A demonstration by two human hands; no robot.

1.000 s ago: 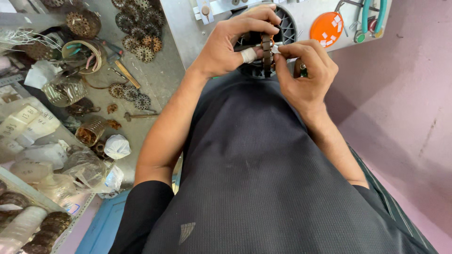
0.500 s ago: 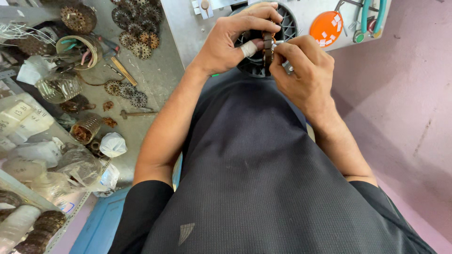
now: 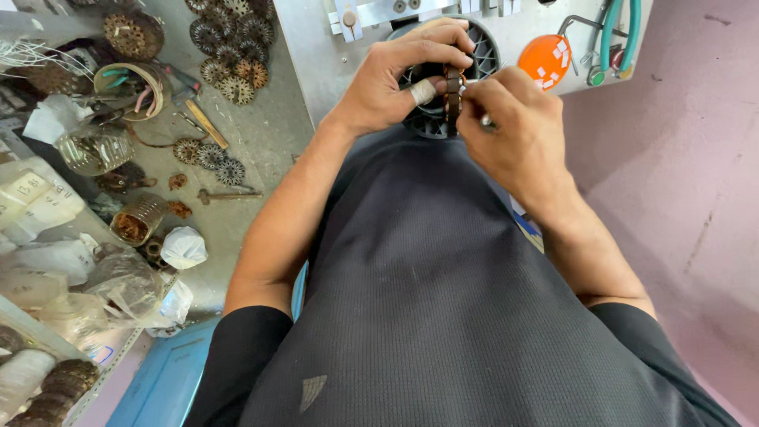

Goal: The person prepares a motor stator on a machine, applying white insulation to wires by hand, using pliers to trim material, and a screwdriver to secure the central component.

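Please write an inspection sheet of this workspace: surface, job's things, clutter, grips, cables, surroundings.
Surface: grey workbench, dusty, crowded at the left.
Job's things: small brown ring-shaped part held over a black slotted round part.
Clutter: rusty toothed discs, tape roll, plastic bags.
Grips: left hand, one finger taped, and right hand both pinch the brown part.
Cables: green hoses at the grey metal panel; white wires far left.
Surroundings: pink floor, orange round sticker.
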